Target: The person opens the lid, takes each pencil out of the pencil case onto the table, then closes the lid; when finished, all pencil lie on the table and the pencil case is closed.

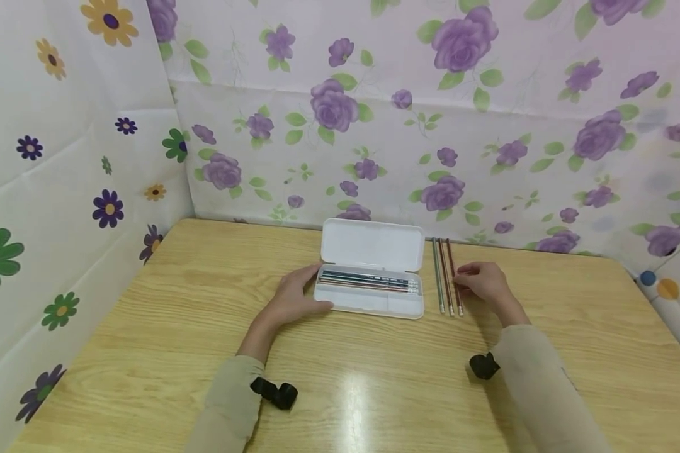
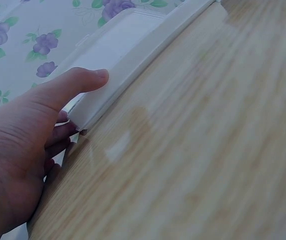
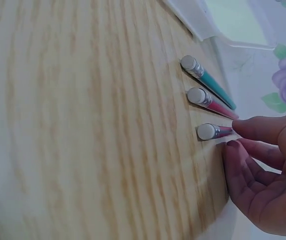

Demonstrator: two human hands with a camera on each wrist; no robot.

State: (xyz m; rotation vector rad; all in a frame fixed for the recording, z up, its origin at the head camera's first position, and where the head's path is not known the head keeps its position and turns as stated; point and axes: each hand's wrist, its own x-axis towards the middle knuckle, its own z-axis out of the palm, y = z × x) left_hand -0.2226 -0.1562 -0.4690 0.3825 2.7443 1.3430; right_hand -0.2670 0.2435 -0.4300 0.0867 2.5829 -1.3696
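Note:
An open white pencil case [image 1: 374,305] lies on the table with several pencils [image 1: 368,281] side by side in its back part. My left hand [image 1: 296,296] grips the left end of the case; in the left wrist view the thumb [image 2: 90,79] presses on the front wall, and the other fingers are partly hidden behind the end. To the right of the case lie a green pencil [image 1: 437,277] and two reddish pencils, erasers toward me. My right hand [image 1: 484,283] pinches the rightmost reddish pencil [image 3: 210,131] between thumb and fingers, above its eraser end.
The case's lid [image 1: 373,245] stands raised at the back, close to the flowered cloth wall [image 1: 294,145]. The wooden table [image 1: 147,352] reaches in front and to both sides. Another patterned cloth [image 1: 62,189] hangs at the left.

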